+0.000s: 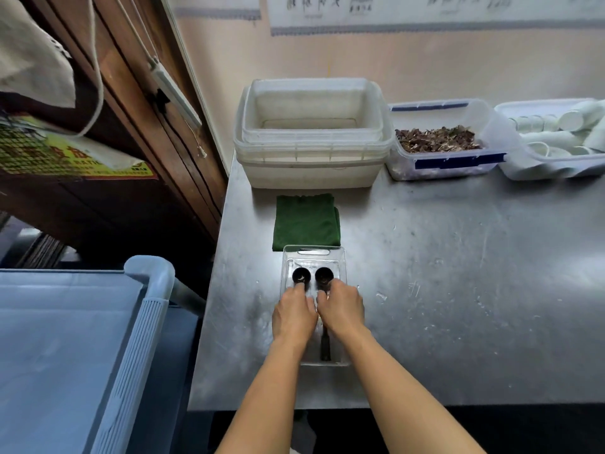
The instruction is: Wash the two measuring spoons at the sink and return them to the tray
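My left hand (294, 314) pinches the left measuring spoon (301, 276) at its handle, my right hand (342, 309) the right measuring spoon (324, 276) — both lie in the clear tray (314, 249) on the bench (458, 290). No sink shows; washed or not, I cannot tell.
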Motion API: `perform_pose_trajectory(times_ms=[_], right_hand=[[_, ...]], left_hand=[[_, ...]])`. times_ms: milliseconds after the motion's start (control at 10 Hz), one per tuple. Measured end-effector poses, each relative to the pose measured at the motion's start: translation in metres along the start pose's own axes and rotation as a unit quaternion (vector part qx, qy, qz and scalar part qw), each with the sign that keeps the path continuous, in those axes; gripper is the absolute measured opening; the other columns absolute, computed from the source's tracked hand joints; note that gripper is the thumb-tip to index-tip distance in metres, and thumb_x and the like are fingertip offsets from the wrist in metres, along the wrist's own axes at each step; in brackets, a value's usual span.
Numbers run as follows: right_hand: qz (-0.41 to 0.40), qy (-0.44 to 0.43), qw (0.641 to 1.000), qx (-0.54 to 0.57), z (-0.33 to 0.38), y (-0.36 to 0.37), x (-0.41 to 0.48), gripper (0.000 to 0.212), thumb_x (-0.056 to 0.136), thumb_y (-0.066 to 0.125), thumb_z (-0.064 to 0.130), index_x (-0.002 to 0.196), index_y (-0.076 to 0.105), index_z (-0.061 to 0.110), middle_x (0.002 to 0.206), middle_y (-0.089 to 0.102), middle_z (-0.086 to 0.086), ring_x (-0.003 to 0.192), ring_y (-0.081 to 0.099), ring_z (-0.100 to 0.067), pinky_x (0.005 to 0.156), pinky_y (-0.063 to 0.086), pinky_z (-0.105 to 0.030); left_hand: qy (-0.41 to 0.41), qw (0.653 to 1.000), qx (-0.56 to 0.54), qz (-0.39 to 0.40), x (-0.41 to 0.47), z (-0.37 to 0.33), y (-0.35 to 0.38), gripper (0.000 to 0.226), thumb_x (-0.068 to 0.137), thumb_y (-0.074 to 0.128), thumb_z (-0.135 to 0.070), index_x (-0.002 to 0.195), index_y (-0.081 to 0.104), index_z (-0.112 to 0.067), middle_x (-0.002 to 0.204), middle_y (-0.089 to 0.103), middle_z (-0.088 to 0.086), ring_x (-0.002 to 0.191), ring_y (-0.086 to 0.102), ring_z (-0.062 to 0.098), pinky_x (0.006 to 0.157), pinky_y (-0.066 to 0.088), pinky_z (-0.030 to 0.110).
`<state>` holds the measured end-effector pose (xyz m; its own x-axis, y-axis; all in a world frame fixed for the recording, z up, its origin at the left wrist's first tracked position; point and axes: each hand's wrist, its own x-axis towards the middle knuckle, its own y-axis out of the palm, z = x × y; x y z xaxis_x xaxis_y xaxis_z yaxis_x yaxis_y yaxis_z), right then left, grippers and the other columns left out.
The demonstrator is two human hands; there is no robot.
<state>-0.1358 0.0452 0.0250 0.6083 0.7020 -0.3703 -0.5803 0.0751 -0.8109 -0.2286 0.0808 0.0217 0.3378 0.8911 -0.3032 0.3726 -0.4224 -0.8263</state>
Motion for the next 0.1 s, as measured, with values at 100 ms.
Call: perform_pose_trajectory(times_ms=[100], right_hand=[[-0.044,-0.075,0.996,-0.016,-0.0052,-0.0241,-0.0062,0.032,0.098,0.054,0.033,0.115,0.064,0.008,0.112,0.071,-0.016,0.105,0.066,-0.039,0.08,0.051,-0.04]], left_hand=[[0.076,0.996,0.03,-0.047,-0.005,-0.006,-0.0178,0.029,0.097,0.051,-0.026,0.121,0.061,-0.013,0.121,0.066,0.009,0.114,0.06,0.03,0.088,0.052,0.043]])
